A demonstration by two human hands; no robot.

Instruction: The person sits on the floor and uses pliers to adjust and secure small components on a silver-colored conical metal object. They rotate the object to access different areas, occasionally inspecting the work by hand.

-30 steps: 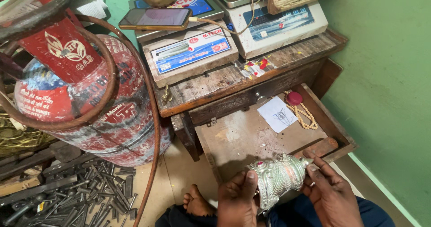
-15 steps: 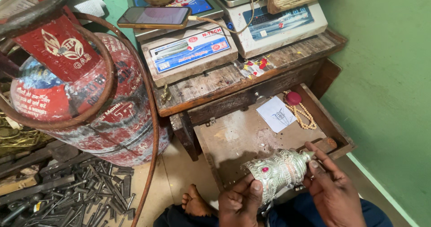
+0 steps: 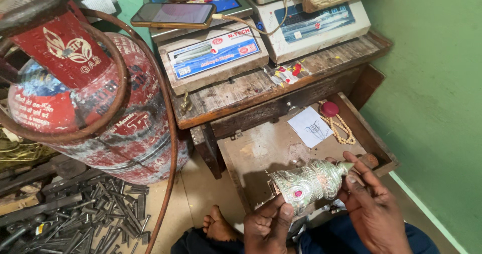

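An ornate silver cone-shaped ornament (image 3: 311, 182) with a small red stone lies sideways between both hands, over the front edge of an open wooden drawer (image 3: 266, 151). My left hand (image 3: 268, 226) grips its wide open end from below, thumb up against the rim. My right hand (image 3: 369, 206) holds the narrow tip with fingers spread along it. A bare foot (image 3: 217, 225) shows below the drawer.
A worn red gas cylinder (image 3: 95, 108) with a hose stands left. Two digital scales (image 3: 216, 53) and a phone (image 3: 173, 14) sit on the low wooden table. A paper slip (image 3: 311, 127) and bead string (image 3: 341, 128) lie in the drawer. Several metal tools (image 3: 85, 219) cover the floor. Green wall (image 3: 432, 108) right.
The ornament has been turned from upright to lying sideways and lifted a little toward the drawer. My right hand slid to its tip. The view shifted slightly.
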